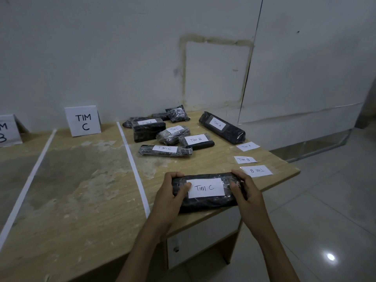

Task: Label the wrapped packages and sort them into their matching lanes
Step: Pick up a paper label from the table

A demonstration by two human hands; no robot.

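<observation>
While my left hand (168,197) and my right hand (248,194) grip its two ends, the black package (211,202) marked Tim C is between them, by the near edge of the desk (91,190). Farther back lie more packages (166,137); one label (147,122) is too blurry to read. At the far left, a sign (8,130) is cut off.

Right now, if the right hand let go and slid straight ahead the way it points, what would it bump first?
The right hand would probably meet the long Tim A package past bare table; depth is unclear.
</observation>
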